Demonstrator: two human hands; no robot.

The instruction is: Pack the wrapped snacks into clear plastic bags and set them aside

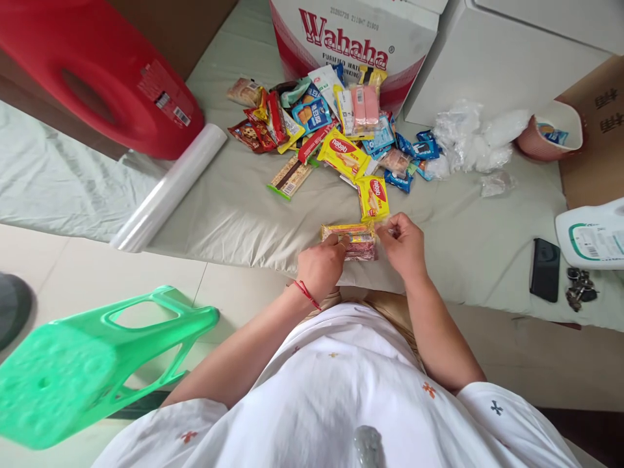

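Observation:
Near the front edge of the covered surface lies a small stack of packaged snacks [359,249], with yellow and reddish-pink wrappers under shiny clear plastic. My left hand [322,261] is closed around its left end, fingers pressed on top. At the right end, my right hand [404,242] is closed in a pinch beside the stack; what sits between its fingertips is too small to make out. Just beyond the stack is a yellow nabati wafer pack [374,198], and a second nabati pack [342,155] lies farther back on the snack heap.
A heap of mixed snacks [312,114] leans toward a Wahaha carton [355,39]. Crumpled clear plastic [463,136] and a pink bin [550,138] are right; a film roll [170,188], red jug [146,78] and green stool [63,370] left. A phone [545,270] and keys [580,288] lie right.

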